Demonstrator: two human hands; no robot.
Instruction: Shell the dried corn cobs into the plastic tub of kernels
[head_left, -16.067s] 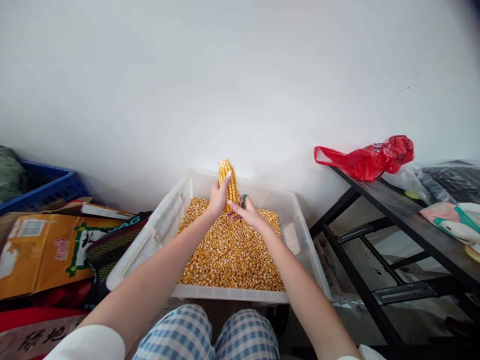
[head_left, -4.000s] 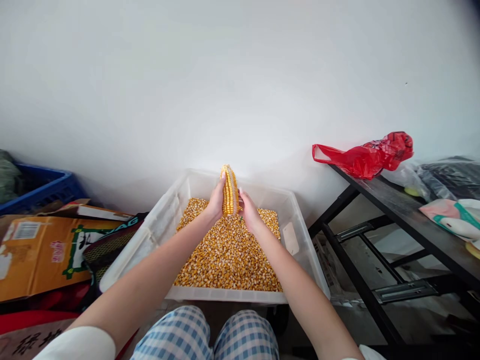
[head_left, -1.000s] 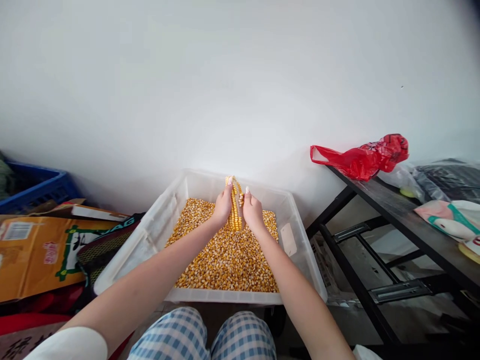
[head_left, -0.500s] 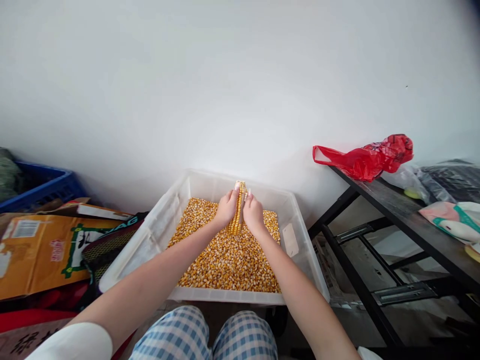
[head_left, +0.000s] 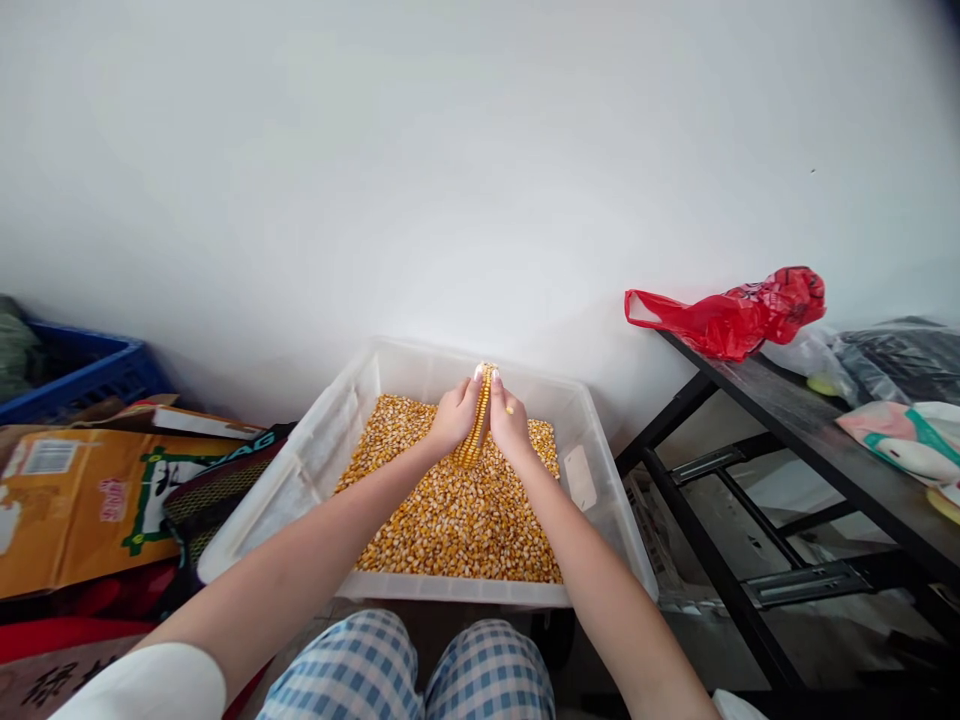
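Between my two hands an ear of corn (head_left: 474, 437) is held over a translucent plastic bin (head_left: 277, 510). Its upper end tips away from me, and rows of yellow kernels face me. My left hand (head_left: 454, 415) is closed around the left side, its thumb near the top end. From the right, my right hand (head_left: 509, 420) grips the cob with its thumb also close to the top. A loose kernel (head_left: 510, 408) shows against the right hand. Below, a thick layer of loose corn kernels (head_left: 457, 530) covers the bin's floor.
Left of the bin lie an orange cardboard box (head_left: 82, 510), a black mesh bag (head_left: 202, 505) and a blue crate (head_left: 97, 365). On the right stands a black metal-framed table (head_left: 810, 430) bearing a red plastic bag (head_left: 739, 315). A white wall (head_left: 480, 180) rises behind.
My right thumb has shifted up and inward onto the ear's top end. The upper end of the ear has moved slightly right. A kernel now shows at my right hand.
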